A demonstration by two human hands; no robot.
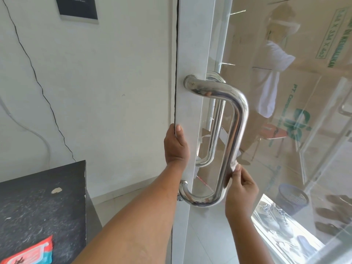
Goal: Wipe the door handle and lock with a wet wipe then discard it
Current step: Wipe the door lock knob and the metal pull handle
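A shiny steel D-shaped pull handle is fixed to the white frame of a glass door. My right hand pinches a small white wet wipe against the lower part of the handle's vertical bar. My left hand grips the edge of the door frame, thumb on the front face. A small keyhole lock sits just below the handle's lower mount, partly hidden behind my left forearm.
A dark speckled counter stands at the lower left with a red and blue wet wipe pack on it. Through the glass I see a blue mesh bin, shoes and a cardboard box. A cracked white wall is on the left.
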